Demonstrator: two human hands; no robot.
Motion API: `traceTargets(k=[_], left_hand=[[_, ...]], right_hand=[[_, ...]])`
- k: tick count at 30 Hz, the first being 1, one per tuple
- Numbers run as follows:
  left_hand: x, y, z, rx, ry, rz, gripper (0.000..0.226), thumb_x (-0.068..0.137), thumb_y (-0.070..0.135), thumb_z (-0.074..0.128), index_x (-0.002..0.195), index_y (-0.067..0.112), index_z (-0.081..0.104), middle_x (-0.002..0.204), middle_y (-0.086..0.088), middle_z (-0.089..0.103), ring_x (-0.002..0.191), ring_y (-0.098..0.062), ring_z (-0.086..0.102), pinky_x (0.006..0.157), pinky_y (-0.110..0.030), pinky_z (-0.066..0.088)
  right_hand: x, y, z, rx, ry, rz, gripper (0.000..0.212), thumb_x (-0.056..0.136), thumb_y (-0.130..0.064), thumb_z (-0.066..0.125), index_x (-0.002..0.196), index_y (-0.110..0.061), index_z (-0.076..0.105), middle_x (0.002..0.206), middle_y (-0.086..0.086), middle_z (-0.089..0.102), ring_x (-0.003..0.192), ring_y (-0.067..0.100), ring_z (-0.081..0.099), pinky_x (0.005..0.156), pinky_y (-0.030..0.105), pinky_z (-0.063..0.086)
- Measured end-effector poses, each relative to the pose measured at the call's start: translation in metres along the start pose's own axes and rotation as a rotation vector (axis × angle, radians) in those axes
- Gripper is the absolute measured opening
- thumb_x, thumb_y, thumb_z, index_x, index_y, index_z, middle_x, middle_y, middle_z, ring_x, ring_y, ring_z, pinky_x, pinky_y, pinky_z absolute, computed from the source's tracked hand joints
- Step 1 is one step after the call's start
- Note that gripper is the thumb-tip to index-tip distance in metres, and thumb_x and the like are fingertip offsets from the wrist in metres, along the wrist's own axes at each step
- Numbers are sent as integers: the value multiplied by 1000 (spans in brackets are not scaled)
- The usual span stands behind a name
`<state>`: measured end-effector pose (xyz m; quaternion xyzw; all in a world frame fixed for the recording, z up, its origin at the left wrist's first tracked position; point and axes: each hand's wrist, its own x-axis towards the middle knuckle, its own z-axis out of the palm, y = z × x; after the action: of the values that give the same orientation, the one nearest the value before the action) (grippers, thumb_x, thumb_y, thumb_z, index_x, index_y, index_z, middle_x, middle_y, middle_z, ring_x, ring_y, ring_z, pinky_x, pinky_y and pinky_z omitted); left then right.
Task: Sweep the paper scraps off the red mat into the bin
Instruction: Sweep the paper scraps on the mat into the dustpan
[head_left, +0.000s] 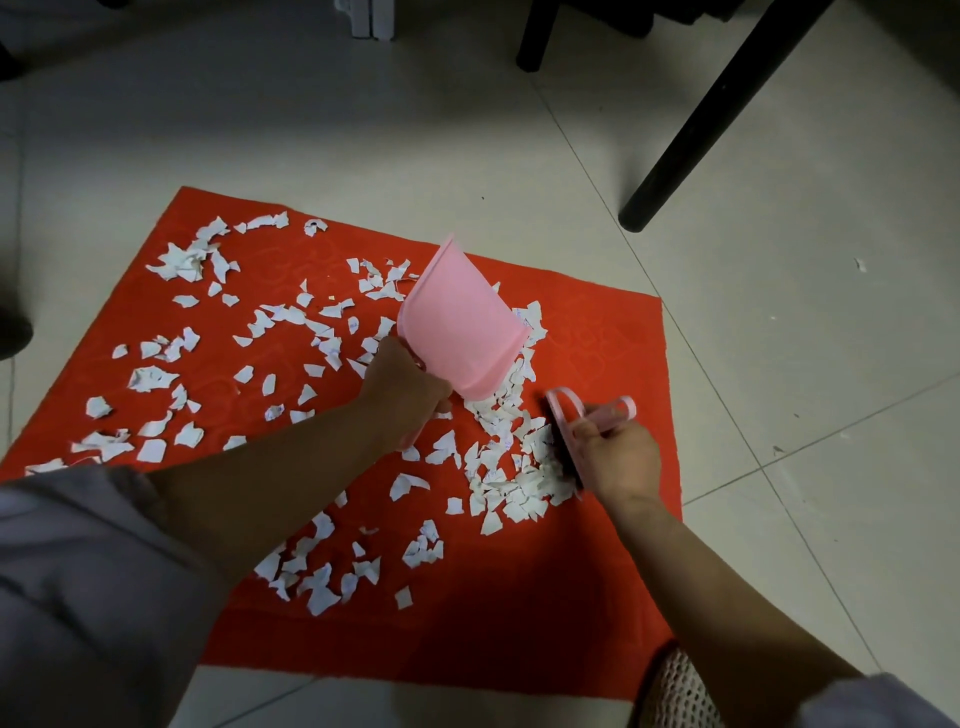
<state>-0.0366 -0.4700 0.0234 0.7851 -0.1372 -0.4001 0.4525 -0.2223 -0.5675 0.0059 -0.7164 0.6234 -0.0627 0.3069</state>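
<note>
White paper scraps (498, 457) lie scattered over the red mat (597, 364), thickest in a pile near its right middle. My left hand (402, 382) grips the handle of a pink dustpan (457, 332), tilted with its edge down at the pile. My right hand (621, 457) holds a small pink hand brush (563, 436) with dark bristles, pressed against the right side of the pile. No bin is in view.
The mat lies on pale floor tiles (779, 364). Black furniture legs (711, 114) stand beyond the mat at the upper right. A mesh object (675, 691) sits at the bottom right by my forearm. Dark shapes lie at the left edge.
</note>
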Motion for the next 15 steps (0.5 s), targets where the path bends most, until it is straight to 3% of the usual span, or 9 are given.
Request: traceTargets(k=[4,10,12,15], left_hand=[[1,-2,0,-13,-10,3,39,85,2,65,120,10,51,99,-4,61,64,-13,60,37,-10,42],[0,-7,6,-41,-17,-49,48,85,0,65,127,10,45,109,-10,61,65,-14,59,32,-7,38],[-1,-9,7,-54,-32,-48,49,85,0,64,128,12,45,112,-11,61,68,-16,59,33,-8,39],[-2,-11,6,-41,-37,-35,48,84,0,65,127,12,47,111,-10,63,68,-15,61,38,-10,43]], right_hand=[[1,-5,-13,193,50,-52,17,88,-25,59,92,-15,71,78,10,67,77,31,64,75,40,52],[2,20,-16,11,62,34,30,94,-39,47,101,-21,69,67,3,63,65,21,61,67,29,45],[-2,24,-4,-50,55,83,42,92,-51,44,93,-17,68,74,8,69,73,28,64,69,31,49],[-12,14,13,-76,37,45,41,94,-43,44,87,-8,64,83,12,70,78,30,63,64,29,42]])
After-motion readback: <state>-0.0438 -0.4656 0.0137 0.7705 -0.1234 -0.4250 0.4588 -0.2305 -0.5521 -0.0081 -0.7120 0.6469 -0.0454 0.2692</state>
